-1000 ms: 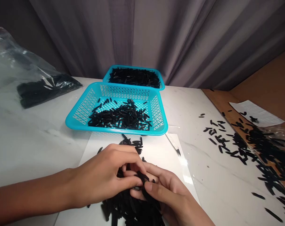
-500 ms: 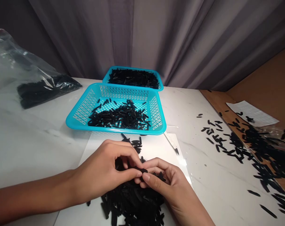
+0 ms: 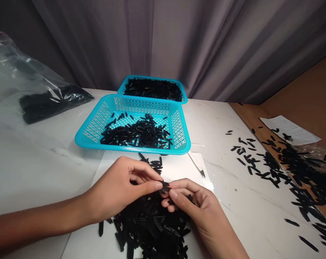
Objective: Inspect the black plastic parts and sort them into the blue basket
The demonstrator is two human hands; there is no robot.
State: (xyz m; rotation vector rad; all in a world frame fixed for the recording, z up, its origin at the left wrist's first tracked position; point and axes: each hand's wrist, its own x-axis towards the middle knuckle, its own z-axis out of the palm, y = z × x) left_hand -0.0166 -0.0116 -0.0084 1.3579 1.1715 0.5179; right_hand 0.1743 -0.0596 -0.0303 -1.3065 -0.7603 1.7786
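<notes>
1. On my feed, the left hand (image 3: 119,190) and the right hand (image 3: 197,208) came together over the white sheet (image 3: 179,169), fingertips almost meeting, with a small bunch of slender black pieces (image 3: 165,187) pinched between them.
2. That bunch sat over the near part of the sheet. Its long axis ran roughly left to right, and the ends splayed a little, so I could not give it one exact direction.
3. The thumb and fingers of each hand closed on it from either side. Another black piece (image 3: 189,198) showed by the right hand's fingers.
4. Directly below the hands, a heavy heap of black pieces (image 3: 149,226) lay on the sheet, its pieces pointing every way. Nothing stood between the hands and that heap.
5. A smaller cluster of black pieces (image 3: 155,166) lay on the sheet just beyond the hands.
6. Past the far edge of the sheet sat a turquoise perforated plastic basket (image 3: 92,141), holding a loose pile of black pieces (image 3: 137,133). A second turquoise basket (image 3: 152,77), packed with more, stood behind it.
7. Left of the sheet, a clear plastic bag (image 3: 49,102) of black pieces lay on the marble-patterned tabletop (image 3: 44,165).
8. Right of the sheet, a scatter of black pieces (image 3: 260,165) ran across the tabletop toward a sheet of paper (image 3: 289,129).
9. The pieces looked matte black, thin and elongated. I could not tell their material.
</notes>
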